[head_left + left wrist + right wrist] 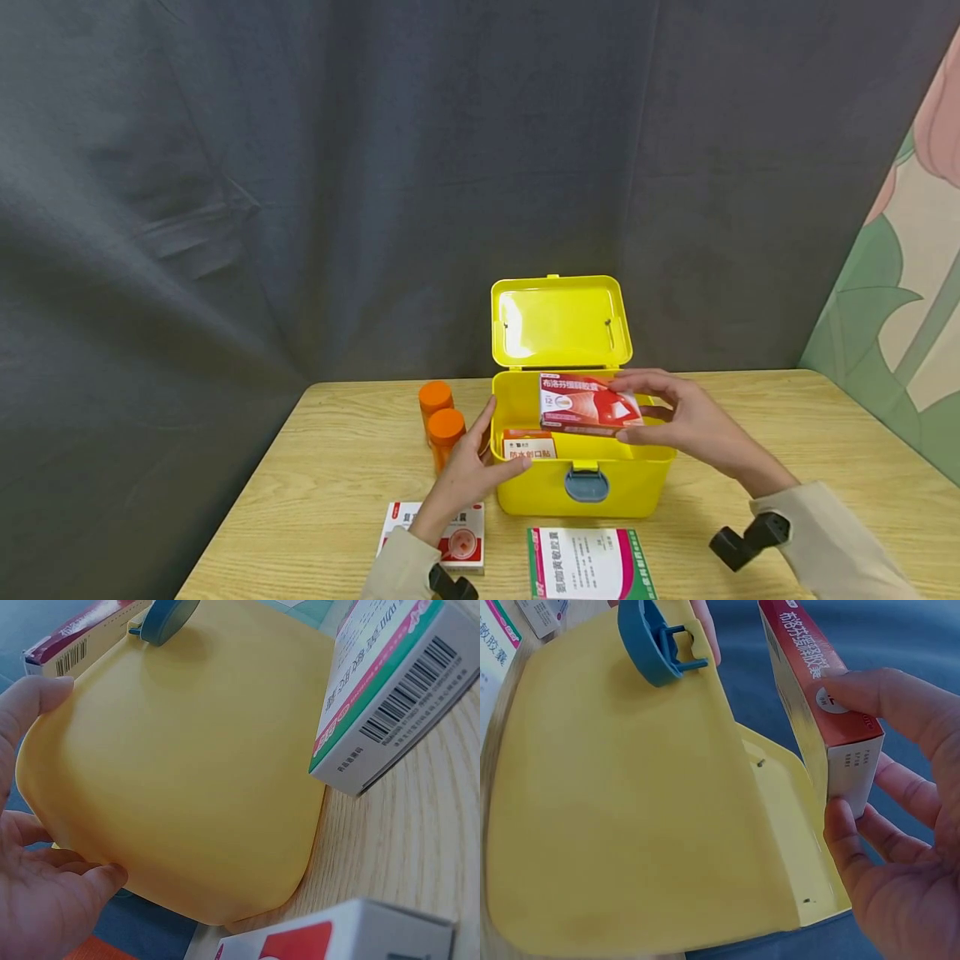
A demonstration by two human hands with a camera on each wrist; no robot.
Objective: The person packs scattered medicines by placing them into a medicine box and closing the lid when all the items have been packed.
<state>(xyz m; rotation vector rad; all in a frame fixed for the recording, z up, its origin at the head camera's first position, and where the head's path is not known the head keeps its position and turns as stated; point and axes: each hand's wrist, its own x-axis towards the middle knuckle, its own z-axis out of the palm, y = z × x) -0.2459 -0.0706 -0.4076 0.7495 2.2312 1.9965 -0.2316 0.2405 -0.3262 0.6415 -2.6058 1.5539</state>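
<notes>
A yellow lidded box (pixel 517 492) stands on the table with its lid (pixel 562 321) raised at the back. Between thumb and fingers, my right hand (pixel 667 412) holds a red medicine box (pixel 577 404) above the opening; the right wrist view shows its white end (pixel 851 769). My left hand (pixel 468 467) grips the left wall of the yellow box, thumb at the front rim and fingers along the side, as the left wrist view also shows. Inside, at the left, sits an orange and white bandage box (pixel 529 447).
Two orange bottles (pixel 446 429) stand left of the yellow box, partly behind my left hand. A white and red medicine box (pixel 468 533) lies under my left wrist. A green and white medicine box (pixel 588 562) lies in front. A dark curtain (pixel 450 183) hangs behind the table.
</notes>
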